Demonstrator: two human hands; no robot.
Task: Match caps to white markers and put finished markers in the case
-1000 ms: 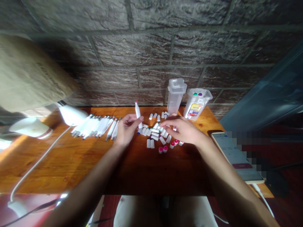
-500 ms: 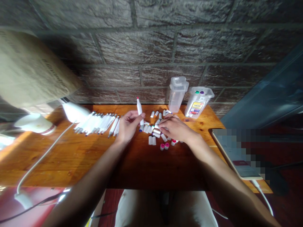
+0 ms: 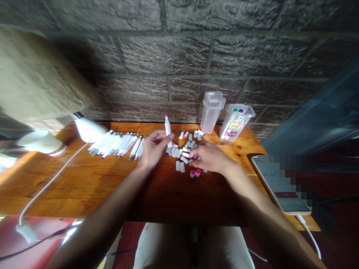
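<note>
My left hand (image 3: pixel 154 149) is closed around a white marker (image 3: pixel 168 129), held upright with its pinkish-red tip bare and pointing up. To the right of it, my right hand (image 3: pixel 210 155) reaches into a loose pile of white marker caps (image 3: pixel 176 152). Its fingers are curled together low over the pile; what they pinch, if anything, is hidden. Two pink-ended caps (image 3: pixel 195 173) stand just in front of that hand, and a pair of white caps (image 3: pixel 180 166) lies to their left. Other caps (image 3: pixel 190 136) are scattered behind the pile.
Several uncapped white markers (image 3: pixel 117 144) lie in a row at the left. Two clear plastic cases (image 3: pixel 212 112) stand by the brick wall, one holding green- and purple-ended pieces. A lamp (image 3: pixel 89 129) with its cable is at far left, a charging tablet (image 3: pixel 280 183) at the right edge.
My right hand has shifted slightly toward me over the caps, and its fingers have curled in. The caps under it have moved a little. My left hand still holds the marker upright.
</note>
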